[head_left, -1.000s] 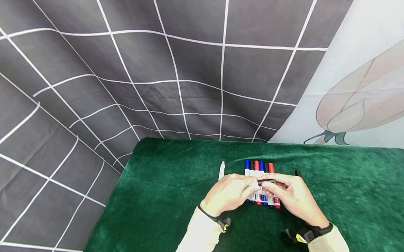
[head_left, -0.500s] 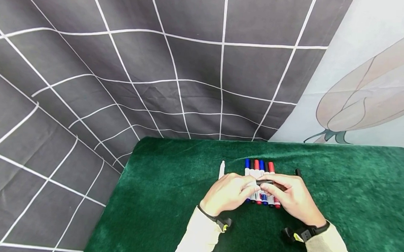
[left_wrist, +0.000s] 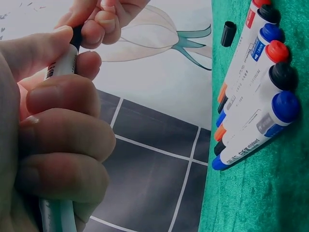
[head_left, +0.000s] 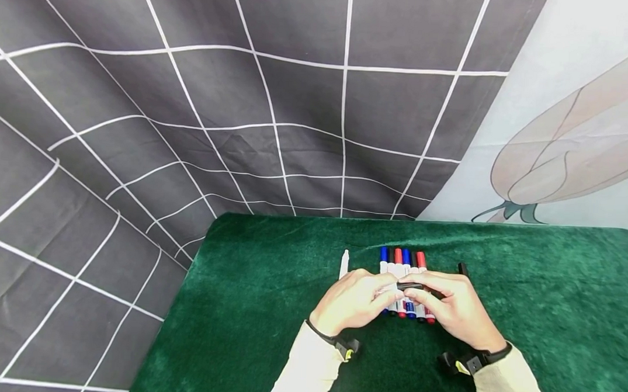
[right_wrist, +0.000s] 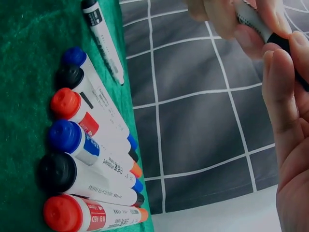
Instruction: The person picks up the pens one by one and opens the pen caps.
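Above the row of markers, my left hand grips the white barrel of a whiteboard marker, its fingers curled round it. My right hand pinches the marker's black cap end between thumb and fingers. Both hands meet at this end, so the joint is partly covered. Beneath them lie several capped whiteboard markers side by side, in blue, black and red. Left of the row is an uncapped white marker with its pale tip facing away. A loose black cap sits to the right of the row.
Green velvety cloth covers the table. Behind its far edge hangs a dark grey curtain with white grid lines, and a pale printed cloth hangs at the right. Each wrist wears a black strap with a small camera.
My right fingers have shifted slightly on the black cap end, which has tipped a little and moved slightly left. My left hand has hardly moved, and the markers on the table lie as before.
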The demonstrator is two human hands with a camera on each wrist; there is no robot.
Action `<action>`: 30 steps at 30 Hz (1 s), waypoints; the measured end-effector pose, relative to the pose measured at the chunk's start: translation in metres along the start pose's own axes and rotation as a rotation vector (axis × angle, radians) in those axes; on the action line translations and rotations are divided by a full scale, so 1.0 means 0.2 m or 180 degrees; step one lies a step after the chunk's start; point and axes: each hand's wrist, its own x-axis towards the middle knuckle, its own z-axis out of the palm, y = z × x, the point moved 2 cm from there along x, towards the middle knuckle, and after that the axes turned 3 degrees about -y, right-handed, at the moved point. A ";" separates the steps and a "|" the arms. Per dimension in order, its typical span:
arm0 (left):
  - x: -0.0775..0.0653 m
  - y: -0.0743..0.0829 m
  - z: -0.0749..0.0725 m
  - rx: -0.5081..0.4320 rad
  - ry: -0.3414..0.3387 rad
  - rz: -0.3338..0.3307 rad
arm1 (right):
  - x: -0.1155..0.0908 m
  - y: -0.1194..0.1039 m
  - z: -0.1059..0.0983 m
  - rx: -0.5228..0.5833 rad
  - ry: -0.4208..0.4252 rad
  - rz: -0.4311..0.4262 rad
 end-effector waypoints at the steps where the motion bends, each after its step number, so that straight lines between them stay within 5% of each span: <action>1: 0.00 0.00 0.00 0.0001 -0.0002 0.0004 | 0.00 0.00 0.00 -0.0003 0.0004 -0.0028; 30: 0.00 0.01 -0.01 -0.0203 -0.0087 -0.0057 | -0.01 0.04 0.01 0.0172 -0.0017 -0.0444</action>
